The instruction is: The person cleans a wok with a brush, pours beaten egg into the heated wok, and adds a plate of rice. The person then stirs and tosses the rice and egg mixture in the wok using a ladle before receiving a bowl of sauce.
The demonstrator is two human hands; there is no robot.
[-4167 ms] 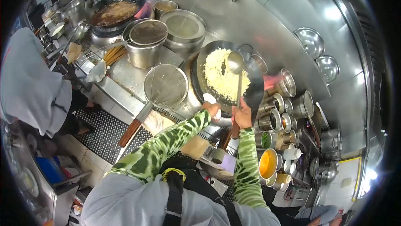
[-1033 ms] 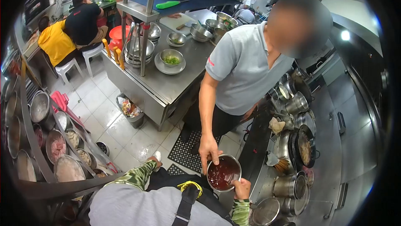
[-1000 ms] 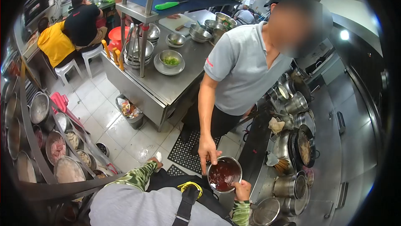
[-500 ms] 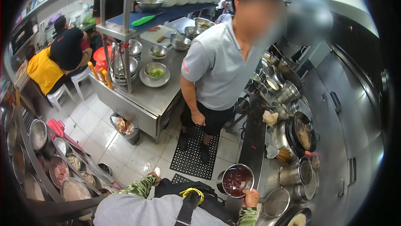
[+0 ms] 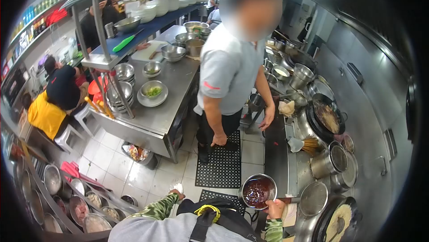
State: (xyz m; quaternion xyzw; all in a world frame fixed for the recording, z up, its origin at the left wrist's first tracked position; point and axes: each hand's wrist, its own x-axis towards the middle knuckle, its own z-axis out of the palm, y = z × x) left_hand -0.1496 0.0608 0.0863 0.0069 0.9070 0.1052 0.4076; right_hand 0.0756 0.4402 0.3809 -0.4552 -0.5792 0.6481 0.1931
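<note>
My right hand (image 5: 275,208) grips the rim of a round metal bowl (image 5: 244,190) holding dark red-brown liquid. The bowl is tilted a little, in front of my body, near the stove counter's edge. My left hand (image 5: 177,191) is low at my other side, closed around something white, perhaps a cloth. Right of the bowl lies a wire strainer (image 5: 313,198) with a wooden handle. At the lower right, a wok (image 5: 353,215) holds pale yellow food with a ladle in it.
A co-worker in a grey shirt (image 5: 228,67) stands ahead on a black mat (image 5: 219,170). Left is a steel table (image 5: 172,108) with bowls. Pots and a second wok (image 5: 326,117) line the stove on the right. A bin (image 5: 149,159) stands by the table; ingredient bowls fill the lower left.
The co-worker's hand has left the bowl, and that person has turned toward the stove. My right hand has moved the bowl rightward. Earlier, it held a ladle over the wok. The view has turned.
</note>
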